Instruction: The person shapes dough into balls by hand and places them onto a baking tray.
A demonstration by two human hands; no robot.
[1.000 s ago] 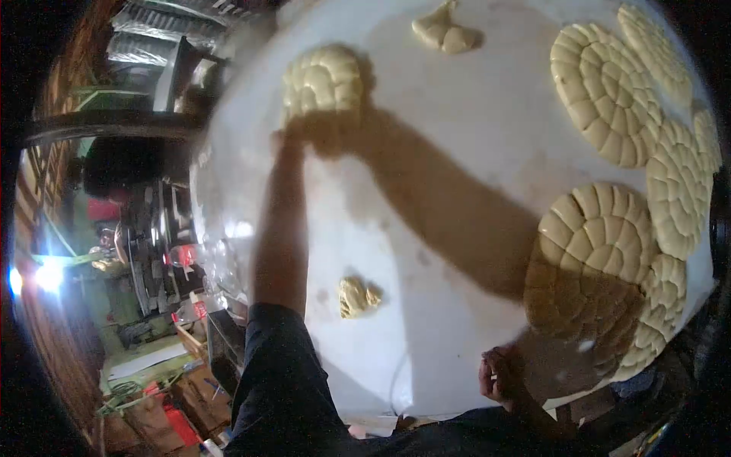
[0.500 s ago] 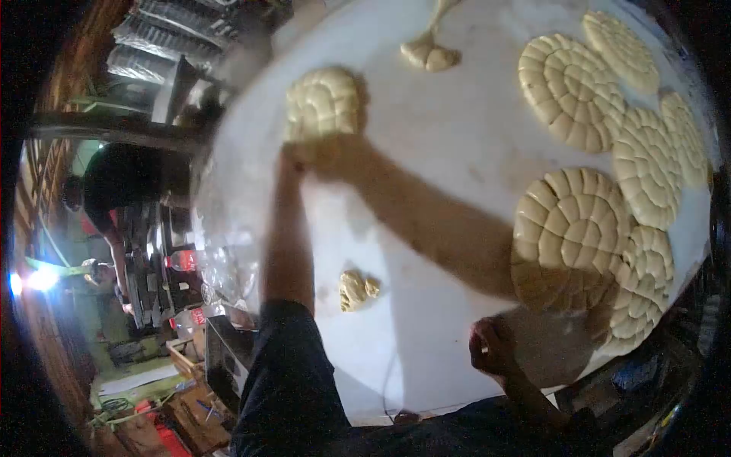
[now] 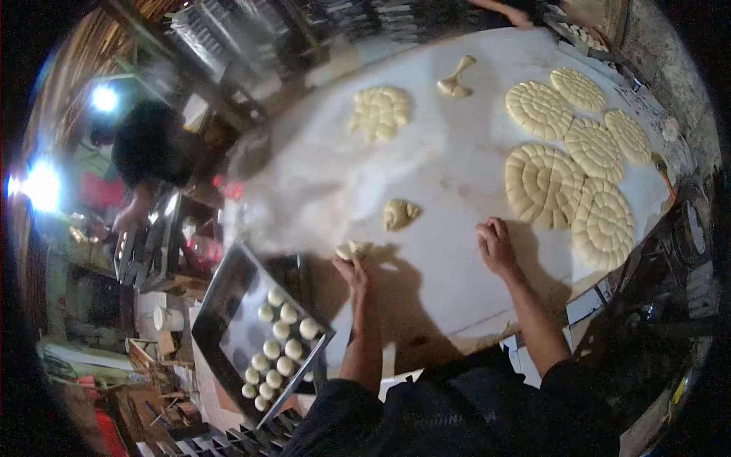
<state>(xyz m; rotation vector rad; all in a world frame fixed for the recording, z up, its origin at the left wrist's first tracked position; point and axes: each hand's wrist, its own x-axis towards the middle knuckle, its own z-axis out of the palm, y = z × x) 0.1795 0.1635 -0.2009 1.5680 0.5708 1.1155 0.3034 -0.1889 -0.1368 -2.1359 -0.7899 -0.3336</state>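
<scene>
My left hand [image 3: 355, 276] is closed on a lump of dough [image 3: 352, 250] beside the metal tray. My right hand [image 3: 496, 245] is curled near the front of the table, and what its fingers hold, if anything, is hidden. Between and beyond the hands lies a crumpled dough piece [image 3: 401, 215]. Farther back is a scored dough round [image 3: 381, 113] with an uneven near edge. A stretched dough scrap [image 3: 455, 79] lies to its right. Several scored dough rounds [image 3: 543, 185] spread over the table's right side.
A deep metal tray [image 3: 221, 324] with several dough balls [image 3: 282, 329] stands at the left of the white table [image 3: 457, 293]. A person [image 3: 148, 152] in dark clothes bends over trays at the left. Another person's arm [image 3: 510, 14] reaches in at the top. A tool with an orange handle [image 3: 665, 177] lies at the right edge.
My left hand has drawn back from the scored round toward me, with a lump of dough in it. My right hand stays curled. The view has shifted, bringing the metal tray into sight.
</scene>
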